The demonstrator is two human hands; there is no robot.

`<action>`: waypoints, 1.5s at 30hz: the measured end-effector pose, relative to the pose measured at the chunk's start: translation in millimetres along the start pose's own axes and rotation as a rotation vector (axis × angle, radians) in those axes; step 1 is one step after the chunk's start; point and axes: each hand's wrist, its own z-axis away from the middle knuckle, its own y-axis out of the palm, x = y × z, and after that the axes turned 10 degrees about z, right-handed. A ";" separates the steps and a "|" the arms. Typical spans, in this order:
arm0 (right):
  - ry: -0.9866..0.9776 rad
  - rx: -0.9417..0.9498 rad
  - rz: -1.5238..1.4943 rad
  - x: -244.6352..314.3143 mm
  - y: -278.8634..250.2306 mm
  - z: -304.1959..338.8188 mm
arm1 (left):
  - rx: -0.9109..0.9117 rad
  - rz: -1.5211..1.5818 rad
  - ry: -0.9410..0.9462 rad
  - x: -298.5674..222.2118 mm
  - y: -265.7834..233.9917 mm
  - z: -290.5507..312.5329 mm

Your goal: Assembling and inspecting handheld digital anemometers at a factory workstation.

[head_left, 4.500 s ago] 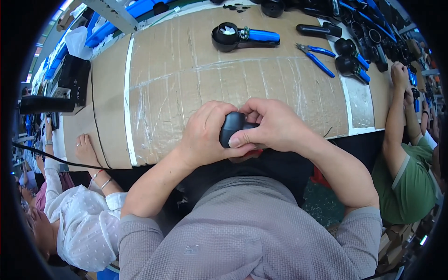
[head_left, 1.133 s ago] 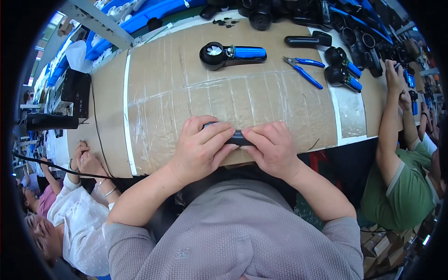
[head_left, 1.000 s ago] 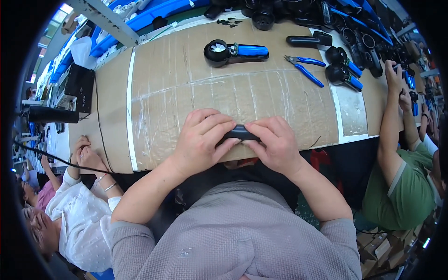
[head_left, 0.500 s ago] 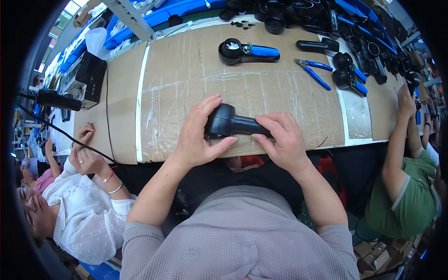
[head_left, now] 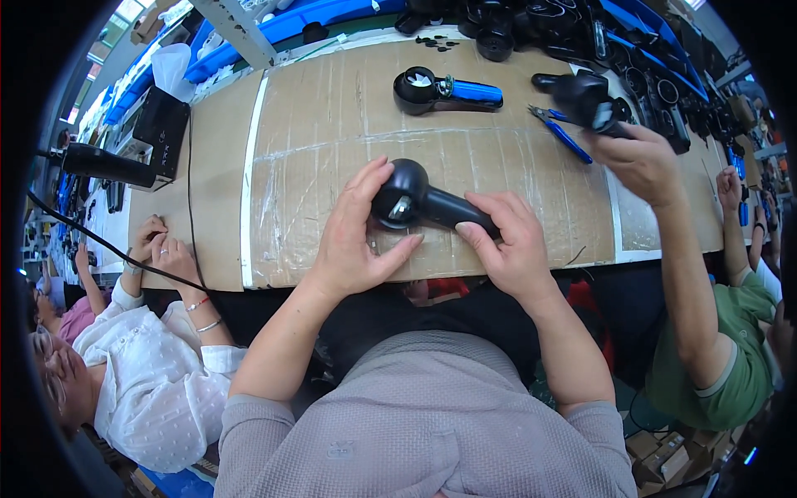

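My left hand cups the round head of a black handheld fan, its fingers at the far side and its thumb below. A small shiny part shows in an opening on the head. My right hand grips the end of the handle between thumb and fingers. The fan is tilted just above the cardboard-covered table. Beyond it lies an opened fan half with a white impeller and a blue battery. To its right rest blue-handled cutters, partly hidden by a co-worker's hand.
From the right, a co-worker's hand reaches over the table with a blurred black fan. Black housings are heaped at the back right. A black box with a cable stands at left, near another person's hands.
The fan has turned in my hands, its head now raised and showing the opening. The co-worker's hand has come in from the right with a black fan, over where others lay.
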 end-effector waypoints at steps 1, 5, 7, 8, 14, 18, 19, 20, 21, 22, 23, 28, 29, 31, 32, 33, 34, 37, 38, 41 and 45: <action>-0.003 0.003 0.018 -0.6 0.3 -1.0 | -0.017 0.001 -0.006 0.6 0.3 0.0; -0.015 -0.029 0.115 1.1 2.8 -1.7 | -0.026 -0.025 -0.006 -1.3 1.1 -0.4; -0.018 -0.039 0.148 3.3 4.1 -1.9 | -0.029 -0.032 -0.007 -1.4 1.1 0.2; -0.015 -0.074 0.144 5.8 4.1 -1.6 | -0.044 -0.040 0.002 -1.0 0.6 0.9; -0.025 -0.120 0.148 11.7 5.4 6.6 | -0.171 -0.087 0.090 -5.2 -5.1 9.0; -0.072 0.000 0.142 7.5 4.8 11.7 | -0.091 -0.040 0.334 -19.5 -1.1 21.8; -0.069 0.004 0.138 14.7 6.7 5.1 | -0.012 0.030 0.327 -31.9 5.4 26.1; -0.076 -0.020 0.003 21.1 15.3 -1.4 | 0.001 0.060 0.374 -42.1 12.3 28.9; -0.081 -0.045 -0.132 23.3 22.2 -2.9 | 0.016 0.089 0.420 -49.6 20.7 30.3; -0.087 -0.040 -0.131 32.9 26.0 0.6 | 0.032 0.113 0.421 -55.5 26.8 34.7; -0.053 -0.033 -0.195 41.8 31.6 8.8 | 0.048 0.137 0.421 -59.2 29.7 40.4; -0.002 -0.041 -0.345 36.9 41.9 5.1 | 0.091 0.142 0.271 -43.8 29.5 27.1; -0.034 -0.021 -0.311 38.0 39.6 5.2 | 0.056 0.129 0.186 -39.5 30.5 26.3; -0.095 0.023 -0.239 39.1 35.7 6.4 | -0.014 0.106 0.017 -32.3 32.9 26.7; -0.098 0.027 -0.235 39.8 35.3 5.6 | -0.020 0.109 0.017 -30.7 33.5 27.7; -0.114 0.016 -0.213 41.4 35.4 5.0 | -0.033 0.097 0.037 -29.6 34.3 28.7; -0.129 0.004 -0.191 43.6 35.8 4.5 | -0.046 0.085 0.056 -28.9 35.2 29.7; -0.159 -0.031 -0.132 47.3 36.6 3.4 | -0.068 0.071 0.110 -27.5 37.9 30.1; -0.164 -0.045 -0.131 46.2 37.0 3.3 | -0.063 0.074 0.100 -27.5 38.4 28.9; -0.179 -0.091 -0.123 44.1 38.0 3.4 | -0.044 0.081 0.072 -29.3 37.8 28.1; -0.182 -0.106 -0.110 46.8 40.7 5.7 | -0.032 0.078 0.047 -31.0 35.3 32.5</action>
